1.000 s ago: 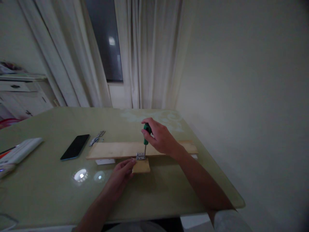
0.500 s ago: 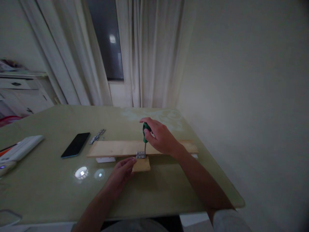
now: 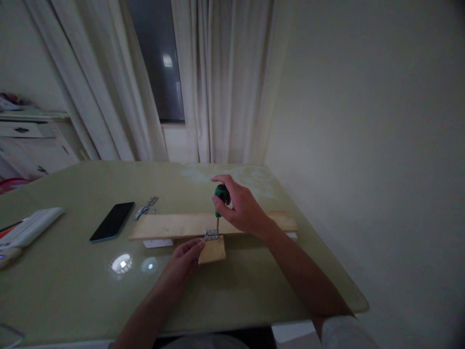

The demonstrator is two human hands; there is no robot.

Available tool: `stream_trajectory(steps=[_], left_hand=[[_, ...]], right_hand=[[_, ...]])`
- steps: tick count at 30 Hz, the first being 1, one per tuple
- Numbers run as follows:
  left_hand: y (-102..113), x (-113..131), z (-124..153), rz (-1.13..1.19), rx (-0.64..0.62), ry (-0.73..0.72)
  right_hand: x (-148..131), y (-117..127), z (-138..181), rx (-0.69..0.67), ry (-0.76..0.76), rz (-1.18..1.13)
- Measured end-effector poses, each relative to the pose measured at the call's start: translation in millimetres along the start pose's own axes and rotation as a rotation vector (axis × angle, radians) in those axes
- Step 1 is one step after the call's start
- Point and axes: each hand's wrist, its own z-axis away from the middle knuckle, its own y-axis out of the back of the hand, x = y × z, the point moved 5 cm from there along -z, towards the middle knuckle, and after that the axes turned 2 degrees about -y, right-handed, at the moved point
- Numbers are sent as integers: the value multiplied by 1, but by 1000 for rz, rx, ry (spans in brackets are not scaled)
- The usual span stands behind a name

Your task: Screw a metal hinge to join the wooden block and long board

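My right hand point(image 3: 242, 209) is closed round the green handle of a screwdriver point(image 3: 219, 203) that stands upright, its tip on a small metal hinge point(image 3: 211, 235). The hinge joins a long wooden board point(image 3: 170, 225) to a small wooden piece point(image 3: 213, 249) in front of it. My left hand point(image 3: 183, 261) rests on the table with its fingertips pressed against the left edge of the small piece.
On the green glass table point(image 3: 72, 286) lie a black phone point(image 3: 112, 221), another hinge with small screws point(image 3: 146, 207), a white block point(image 3: 158, 243) under the board and a white keyboard point(image 3: 31, 226) at the left. Curtains, a window and a white cabinet point(image 3: 32, 145) stand behind.
My right hand's fingers have shifted slightly round the screwdriver handle, as in turning it. The left hand and the wood pieces stay where they were.
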Motion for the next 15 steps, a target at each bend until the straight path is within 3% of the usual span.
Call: stream_trajectory(steps=[4,8,13,15], left_hand=[[-5,2,2,4,-60,-28],[-7,3,2,-2,-68,-56],[-7,0,-2,13,-85,-50],[-6,-1,-3,12,-80,-53]], right_hand=[[3,-1,-3,12,-14,-20],[7,0,-5,50,-70,106],[-3,-1,-2,-51,59,121],[-4,0,-2,-38,42,228]])
